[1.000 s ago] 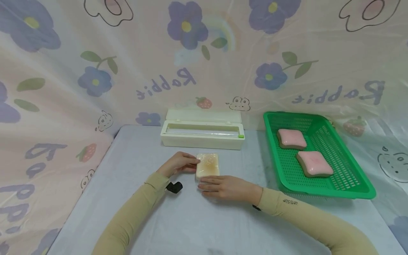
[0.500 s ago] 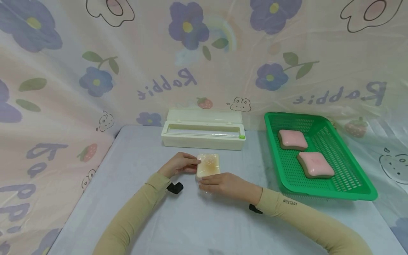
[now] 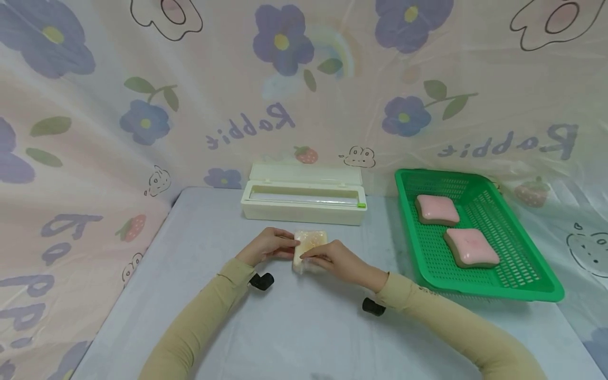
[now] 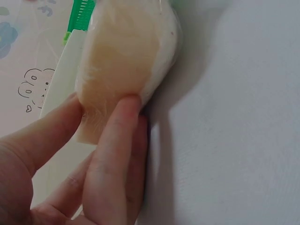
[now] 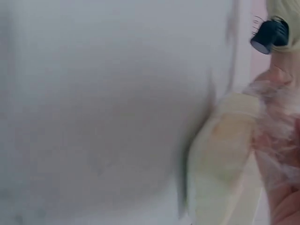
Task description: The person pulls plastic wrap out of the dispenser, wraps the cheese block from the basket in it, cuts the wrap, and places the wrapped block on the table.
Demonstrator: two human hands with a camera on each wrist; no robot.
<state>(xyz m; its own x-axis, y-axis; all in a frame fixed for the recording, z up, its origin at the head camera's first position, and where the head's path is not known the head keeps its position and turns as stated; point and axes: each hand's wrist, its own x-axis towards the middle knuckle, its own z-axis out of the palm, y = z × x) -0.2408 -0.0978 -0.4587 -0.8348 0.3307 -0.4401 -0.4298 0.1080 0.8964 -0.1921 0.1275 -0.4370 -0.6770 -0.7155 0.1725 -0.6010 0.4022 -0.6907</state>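
Observation:
A cream, square bread slice (image 3: 310, 238) with a tan face, covered in clear cling film (image 5: 280, 161), is between the hands at mid-table. My left hand (image 3: 268, 246) grips its left edge; in the left wrist view the thumb and fingers pinch one end of the bread slice (image 4: 124, 51). Over the near right corner, my right hand (image 3: 347, 262) pinches loose film between thumb and fingers. Crumpled film lies across the right hand (image 5: 283, 197) in the right wrist view, which is blurred. That hand covers the slice's lower right part in the head view.
Behind the hands stands a white cling film dispenser (image 3: 304, 214), its lid (image 3: 304, 173) raised, a roll inside and a green slider (image 3: 362, 205) at the right end. On the right a green basket (image 3: 418, 274) holds two pink-topped slices (image 3: 471, 246). A patterned cloth (image 3: 304, 116) hangs behind.
My right hand has gone from lying flat along the slice's near edge to pinching film and lifting it up over the slice. The left hand keeps its grip in place.

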